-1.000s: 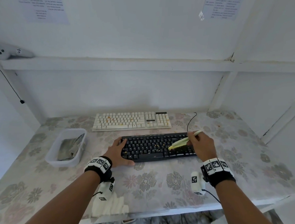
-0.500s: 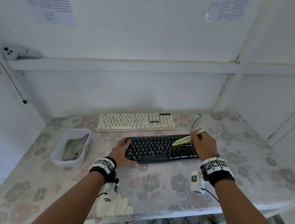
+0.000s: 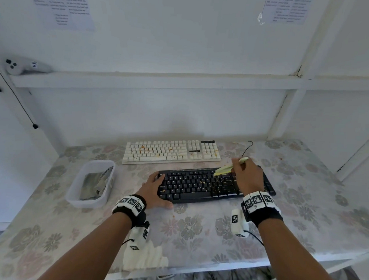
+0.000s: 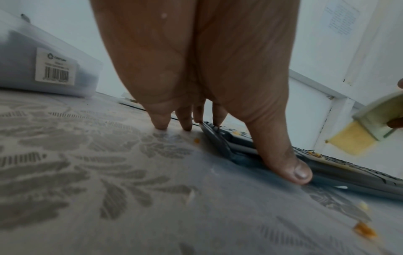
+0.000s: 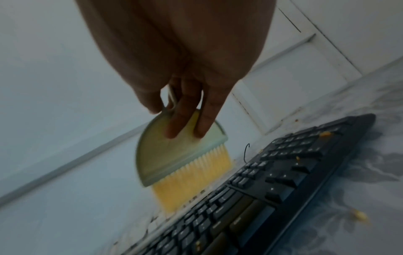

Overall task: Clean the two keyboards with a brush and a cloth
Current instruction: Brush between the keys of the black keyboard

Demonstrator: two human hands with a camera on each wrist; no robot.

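Brush: the right hand [image 3: 248,176] pinches the brush [image 5: 172,163] by its pale green back, fingers [image 5: 174,124] curled round it, bristles aimed down at the far rows of the black keyboard [image 3: 209,186]. Whether the bristle tips touch the keys I cannot tell; in the right wrist view they hang just above or at the top row.
Axis: the black keyboard's long side runs parallel to the table's [image 3: 196,231] near edge. The brush sits over its right-of-middle part, so the unswept keys lie mostly to the left of the grip.
Left hand: the left hand [image 3: 154,189] lies flat and relaxed at the keyboard's left end, thumb along the near edge, fingertips on the table, steadying it without gripping.
Nearer hand: the right, with the brush, for the crumbs on the black keys.
Crumbs: orange bits [image 5: 326,133] on the keys and on the table near the front edge.
White keyboard: the white keyboard [image 3: 171,152] lies behind the black one, toward the table's back edge, stained orange, likely not yet cleaned.
Tub: a clear tub [image 3: 80,190] near the table's left edge holds a crumpled cloth [image 3: 97,184].
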